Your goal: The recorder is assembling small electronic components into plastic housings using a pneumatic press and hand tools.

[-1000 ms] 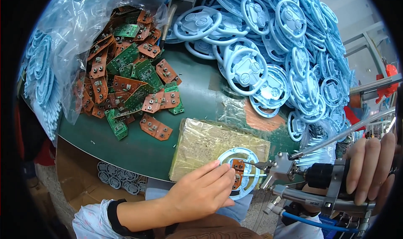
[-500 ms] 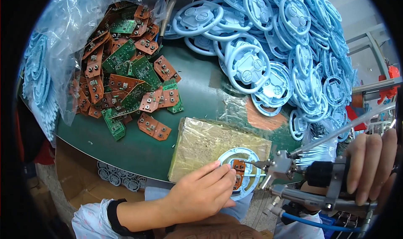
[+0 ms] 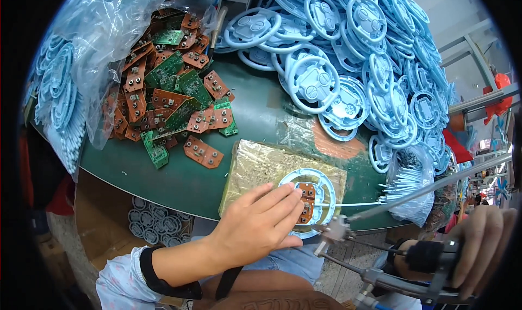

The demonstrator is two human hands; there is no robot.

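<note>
Dark green worktable [image 3: 179, 174], rounded front edge, takes up most of the space. Brown cardboard box [image 3: 103, 228] on the floor beneath its left side, pale blue rings inside. Grey metal frame rails [image 3: 467, 43] stand at the right. Beyond them a bright, daylit stretch of room, too blurred to read. Speckled grey floor [image 3: 348, 266] shows below the table edge.

The wheel-shaped parts [image 3: 348, 54] at one o'clock are smooth pale-blue plastic with a soft sheen. Circuit boards [image 3: 168, 100] at ten o'clock look matt, green and copper-brown. Crinkled glossy clear film bag [image 3: 103, 32] lies at eleven. The block [image 3: 255, 166] at centre is wrapped in shiny yellowish film; the tabletop [image 3: 261, 109] is matt green.
</note>
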